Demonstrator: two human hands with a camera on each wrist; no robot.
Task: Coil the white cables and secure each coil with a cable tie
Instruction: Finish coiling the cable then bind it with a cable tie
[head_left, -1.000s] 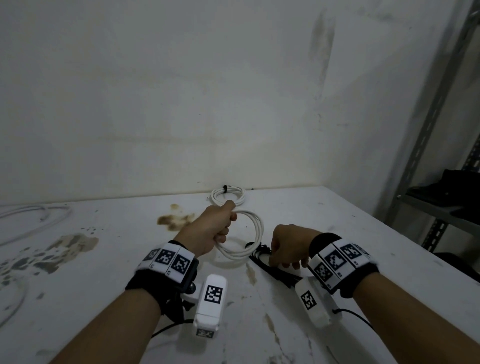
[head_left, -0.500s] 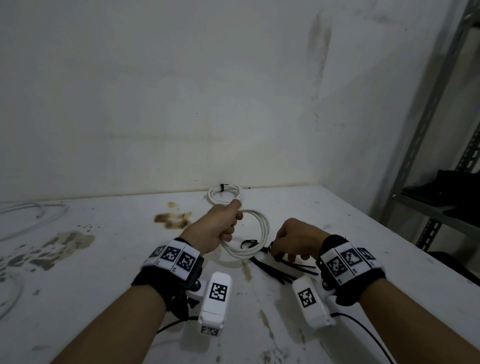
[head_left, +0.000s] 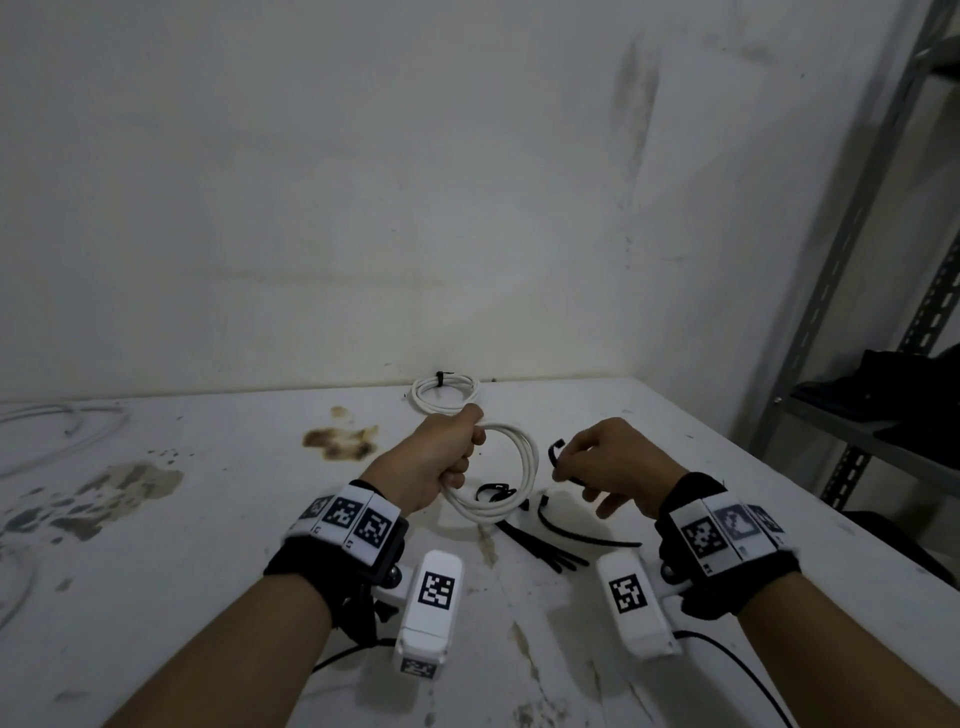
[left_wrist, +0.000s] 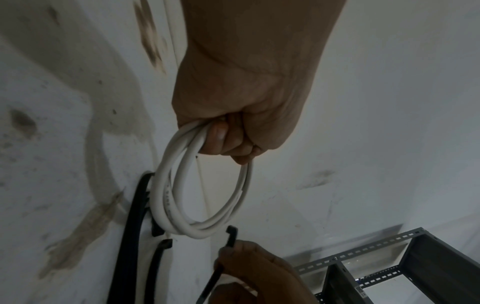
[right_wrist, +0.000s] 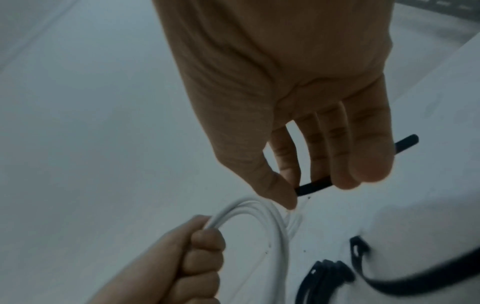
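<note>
My left hand (head_left: 441, 462) grips a coil of white cable (head_left: 522, 483) in its fist and holds it just above the table; the loop (left_wrist: 207, 197) hangs below the curled fingers. My right hand (head_left: 597, 460) pinches a black cable tie (head_left: 557, 453) between thumb and fingers, a little right of the coil and apart from it. In the right wrist view the tie (right_wrist: 315, 186) crosses under the fingertips, close to the white coil (right_wrist: 262, 222). A second white coil (head_left: 444, 392) bound with a black tie lies by the back wall.
Several loose black cable ties (head_left: 540, 545) lie on the stained white table (head_left: 208, 545) under the hands. Loose white cable (head_left: 62, 431) lies at the far left. A grey metal shelf rack (head_left: 857, 291) stands to the right of the table.
My right hand has lifted off the pile of ties with one black tie pinched and moved up beside the coil. My left hand keeps gripping the coil, slightly higher.
</note>
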